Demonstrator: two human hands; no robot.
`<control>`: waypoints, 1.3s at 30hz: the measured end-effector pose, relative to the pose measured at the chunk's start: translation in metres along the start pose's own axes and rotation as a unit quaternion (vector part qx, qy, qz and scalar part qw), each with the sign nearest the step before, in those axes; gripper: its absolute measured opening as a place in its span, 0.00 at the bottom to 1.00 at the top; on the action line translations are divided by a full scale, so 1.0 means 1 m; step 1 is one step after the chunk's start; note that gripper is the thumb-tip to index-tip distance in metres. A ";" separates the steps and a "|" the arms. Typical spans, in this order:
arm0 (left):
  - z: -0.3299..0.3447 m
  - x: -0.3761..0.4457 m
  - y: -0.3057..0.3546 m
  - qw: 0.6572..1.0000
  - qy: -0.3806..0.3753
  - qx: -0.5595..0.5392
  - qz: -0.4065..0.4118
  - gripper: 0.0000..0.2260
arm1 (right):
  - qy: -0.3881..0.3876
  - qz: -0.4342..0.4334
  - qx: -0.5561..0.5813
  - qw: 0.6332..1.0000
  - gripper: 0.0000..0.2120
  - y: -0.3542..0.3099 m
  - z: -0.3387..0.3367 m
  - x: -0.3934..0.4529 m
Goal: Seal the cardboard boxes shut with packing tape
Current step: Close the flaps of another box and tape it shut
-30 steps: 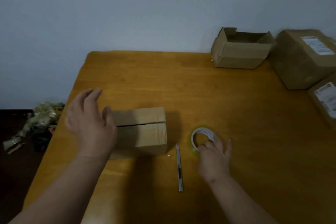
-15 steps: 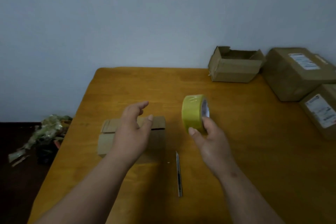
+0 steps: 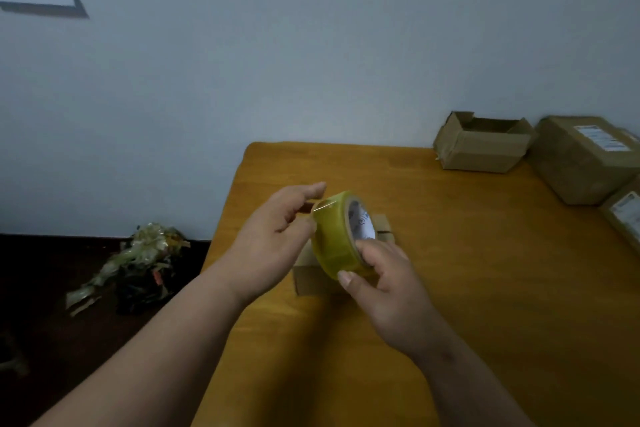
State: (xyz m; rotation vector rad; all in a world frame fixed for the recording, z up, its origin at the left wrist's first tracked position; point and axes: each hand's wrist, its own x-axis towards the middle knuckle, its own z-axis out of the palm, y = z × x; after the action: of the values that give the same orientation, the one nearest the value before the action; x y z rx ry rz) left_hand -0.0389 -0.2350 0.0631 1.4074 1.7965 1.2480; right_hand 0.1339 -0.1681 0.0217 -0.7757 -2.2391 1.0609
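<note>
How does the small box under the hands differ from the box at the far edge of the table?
The small box has its flaps folded shut with a seam showing; the far box stands open, flaps up. The small box is mostly hidden behind the tape roll and hands; the far box shows fully. Both are plain brown cardboard.

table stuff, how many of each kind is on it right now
cardboard boxes: 4, small box under the hands, open box, two labelled boxes at the right edge
tape rolls: 0 on the table, 1 tape roll held above
total: 4
</note>
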 end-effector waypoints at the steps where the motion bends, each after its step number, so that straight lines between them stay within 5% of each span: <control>1: -0.006 -0.006 -0.003 1.000 -0.006 0.023 0.003 0.20 | 0.001 -0.004 -0.003 1.000 0.02 -0.005 0.007 -0.002; 5: -0.022 -0.027 -0.011 0.999 0.032 0.040 -0.008 0.11 | 0.004 -0.006 -0.017 1.000 0.09 -0.020 0.032 -0.012; 9: -0.032 -0.039 -0.017 0.996 0.066 0.044 -0.033 0.04 | -0.016 -0.004 -0.012 1.000 0.07 -0.031 0.045 -0.017; 25: -0.028 -0.040 -0.011 0.977 0.082 0.175 -0.094 0.08 | -0.123 0.035 0.082 0.988 0.13 -0.015 0.030 -0.013; 32: -0.022 -0.023 -0.014 0.966 0.093 -0.034 -0.239 0.07 | -0.163 0.112 0.274 0.941 0.12 -0.001 0.008 -0.014; 39: -0.015 -0.015 -0.013 0.941 0.089 -0.186 -0.268 0.07 | -0.111 0.121 0.250 0.954 0.09 0.021 -0.001 -0.014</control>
State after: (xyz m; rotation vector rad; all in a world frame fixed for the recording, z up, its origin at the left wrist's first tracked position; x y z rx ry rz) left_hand -0.0526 -0.2548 0.0563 0.5566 1.7693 1.3415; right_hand 0.1503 -0.1663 0.0025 -0.7427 -1.9370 1.8222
